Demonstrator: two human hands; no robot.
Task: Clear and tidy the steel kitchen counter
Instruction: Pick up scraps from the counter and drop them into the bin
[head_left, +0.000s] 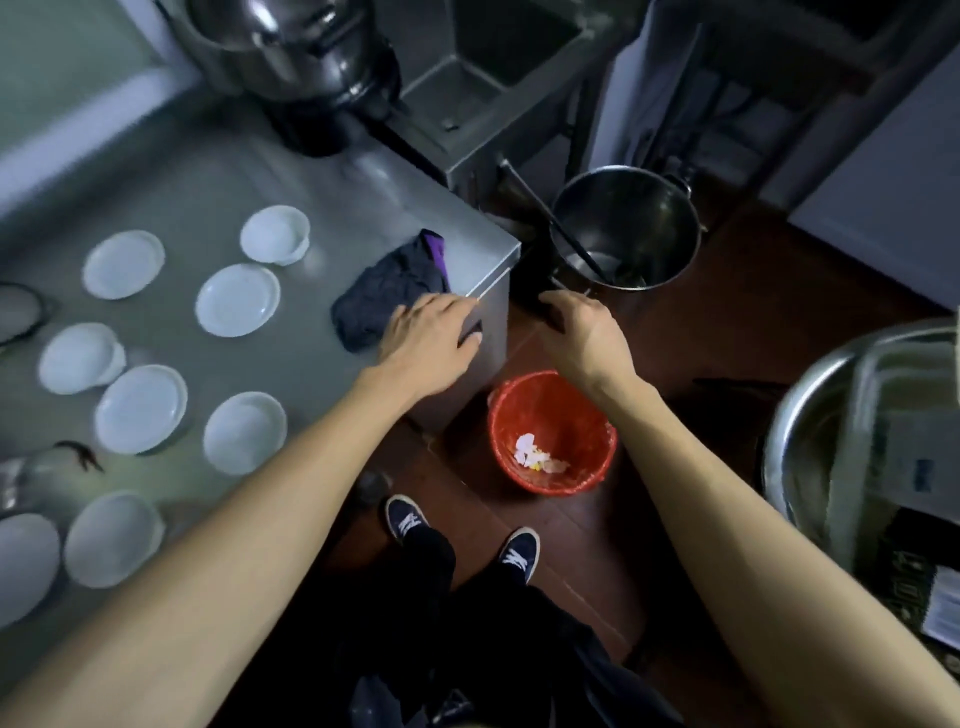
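Two hands are out at the bench's (291, 171) near right corner. The left hand (434, 338) lies flat, fingers straight, on the edge of the dark cloth (387, 296) that sits crumpled at that corner. The right hand (584, 332) hangs past the bench edge over the floor, fingers curled down around something dark; what it is, I can't make out. Nine white dishes (237, 300) are spread over the bench's left half, the lowest one cut off by the frame. A red bin (550, 431) stands on the floor just below the corner, scraps in its bottom. A steel pot (628, 228) stands beyond it, a dark handle poking out.
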